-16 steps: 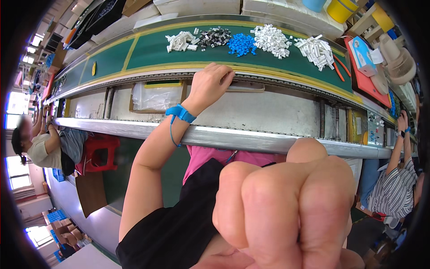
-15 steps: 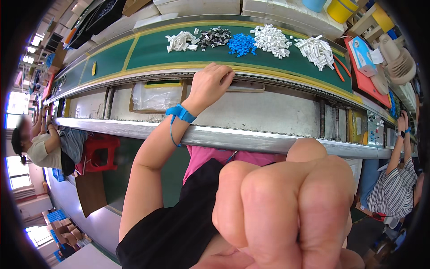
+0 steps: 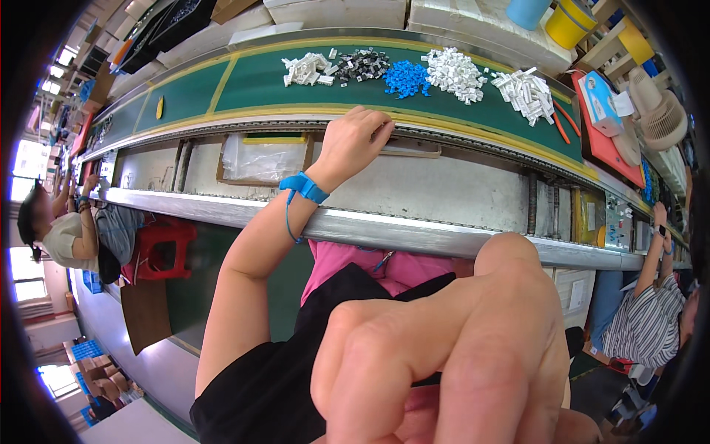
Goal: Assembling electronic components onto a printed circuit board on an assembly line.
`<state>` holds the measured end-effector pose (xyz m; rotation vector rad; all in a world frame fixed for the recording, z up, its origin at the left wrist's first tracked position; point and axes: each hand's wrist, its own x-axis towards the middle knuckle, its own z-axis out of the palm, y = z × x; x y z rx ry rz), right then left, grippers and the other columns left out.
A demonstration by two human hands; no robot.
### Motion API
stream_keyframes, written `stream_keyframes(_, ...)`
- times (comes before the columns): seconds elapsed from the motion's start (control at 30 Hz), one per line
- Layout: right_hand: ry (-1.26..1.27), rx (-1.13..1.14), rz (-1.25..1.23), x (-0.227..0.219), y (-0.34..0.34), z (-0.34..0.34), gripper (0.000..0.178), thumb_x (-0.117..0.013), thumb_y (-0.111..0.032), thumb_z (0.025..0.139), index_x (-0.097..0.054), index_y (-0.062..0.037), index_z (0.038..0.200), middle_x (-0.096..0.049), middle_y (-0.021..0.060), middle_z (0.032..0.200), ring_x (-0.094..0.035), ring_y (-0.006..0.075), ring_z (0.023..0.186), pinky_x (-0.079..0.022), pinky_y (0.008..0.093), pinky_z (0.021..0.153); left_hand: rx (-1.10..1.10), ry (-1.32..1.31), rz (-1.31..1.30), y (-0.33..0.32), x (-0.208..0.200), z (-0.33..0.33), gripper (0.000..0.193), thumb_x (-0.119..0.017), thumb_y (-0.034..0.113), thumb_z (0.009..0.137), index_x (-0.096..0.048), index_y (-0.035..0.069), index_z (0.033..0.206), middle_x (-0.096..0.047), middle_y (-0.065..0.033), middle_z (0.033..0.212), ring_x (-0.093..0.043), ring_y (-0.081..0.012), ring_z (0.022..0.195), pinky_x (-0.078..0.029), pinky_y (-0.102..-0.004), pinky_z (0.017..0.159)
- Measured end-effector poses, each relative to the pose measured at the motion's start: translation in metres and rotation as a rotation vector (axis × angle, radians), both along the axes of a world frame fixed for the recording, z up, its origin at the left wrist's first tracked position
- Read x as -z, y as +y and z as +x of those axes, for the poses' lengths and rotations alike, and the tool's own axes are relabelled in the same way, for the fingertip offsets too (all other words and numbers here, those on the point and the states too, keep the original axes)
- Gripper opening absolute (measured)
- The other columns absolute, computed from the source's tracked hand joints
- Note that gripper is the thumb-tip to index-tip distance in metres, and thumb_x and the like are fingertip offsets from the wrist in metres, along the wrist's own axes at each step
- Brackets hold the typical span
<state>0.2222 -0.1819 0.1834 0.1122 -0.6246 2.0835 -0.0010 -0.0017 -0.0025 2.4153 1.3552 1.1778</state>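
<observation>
My left hand (image 3: 353, 144) rests on the near edge of the green work surface (image 3: 296, 100), fingers curled in and nothing visible in them. A blue wrist strap (image 3: 305, 187) with a cord circles that wrist. Large and close in front of my body is my right hand (image 3: 458, 333), its fingers bent; the fingertips and anything they hold are hidden. Beyond the left hand lie heaps of small parts: white pieces (image 3: 308, 69), black and grey pieces (image 3: 362, 65), blue pieces (image 3: 406, 79), white blocks (image 3: 454, 75) and longer white pieces (image 3: 529, 96).
Orange tool handles (image 3: 562, 122) lie beside the longer white pieces, and a yellow tool (image 3: 160, 108) is far left. Below the surface sits a box of clear plastic bags (image 3: 265, 158). A fan (image 3: 660, 115) and red stool (image 3: 164, 250) flank me. Co-workers (image 3: 78, 240) sit either side.
My right hand has shifted lower and a little left, its fist loosening so a gap shows between the fingers. The left hand stays at the edge; the whole view has shifted slightly.
</observation>
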Motion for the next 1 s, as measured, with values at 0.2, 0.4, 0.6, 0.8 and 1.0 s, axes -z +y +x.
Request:
stream_keyframes(0.2, -0.016, 0.022, 0.018, -0.003, 0.01, -0.054, 0.019, -0.063, -0.023, 0.088, -0.056, -0.0088, 0.078, -0.055, 0.0032, 0.08, -0.05, 0.0144, 0.075, -0.04, 0.0253, 0.067, 0.027, -0.007, 0.025, 0.002, -0.001, 0.003, 0.006, -0.064, 0.014, 0.079, -0.063, 0.008, 0.077, -0.06, -0.0059, 0.069, -0.058, -0.0246, 0.069, -0.047, -0.0362, 0.057)
stream_keyframes(0.4, -0.033, 0.05, 0.019, 0.0, 0.033, -0.058, 0.019, -0.063, -0.024, 0.088, -0.056, -0.0096, 0.078, -0.055, 0.0027, 0.08, -0.05, 0.0143, 0.075, -0.04, 0.0252, 0.067, 0.018, -0.009, 0.015, 0.002, 0.0, 0.001, 0.006, -0.064, 0.014, 0.079, -0.063, 0.009, 0.077, -0.06, -0.0057, 0.069, -0.058, -0.0243, 0.069, -0.046, -0.0362, 0.056)
stream_keyframes(0.6, -0.046, 0.078, 0.033, 0.001, 0.027, -0.078, 0.019, -0.063, -0.025, 0.088, -0.056, -0.0103, 0.078, -0.055, 0.0023, 0.08, -0.05, 0.0143, 0.075, -0.04, 0.0251, 0.066, 0.021, -0.019, 0.022, 0.003, 0.002, 0.002, 0.005, -0.064, 0.014, 0.079, -0.064, 0.009, 0.078, -0.06, -0.0062, 0.069, -0.058, -0.0247, 0.068, -0.046, -0.0364, 0.055)
stream_keyframes(0.8, -0.059, 0.103, 0.054, 0.001, 0.022, -0.08, 0.019, -0.062, -0.025, 0.089, -0.056, -0.011, 0.078, -0.055, 0.0018, 0.08, -0.049, 0.0142, 0.075, -0.04, 0.0251, 0.066, 0.019, -0.003, 0.019, 0.003, 0.002, 0.003, 0.005, -0.064, 0.014, 0.079, -0.064, 0.009, 0.079, -0.06, -0.0062, 0.069, -0.058, -0.0249, 0.069, -0.046, -0.0362, 0.056)
stream_keyframes(1.0, -0.073, 0.116, 0.08, 0.006, 0.006, -0.031, 0.019, -0.062, -0.026, 0.089, -0.056, -0.0118, 0.078, -0.055, 0.0013, 0.08, -0.049, 0.0142, 0.075, -0.04, 0.025, 0.066, 0.014, -0.018, 0.018, 0.001, 0.002, -0.001, 0.005, -0.064, 0.014, 0.079, -0.063, 0.009, 0.078, -0.06, -0.0062, 0.069, -0.058, -0.0251, 0.069, -0.046, -0.0365, 0.056)
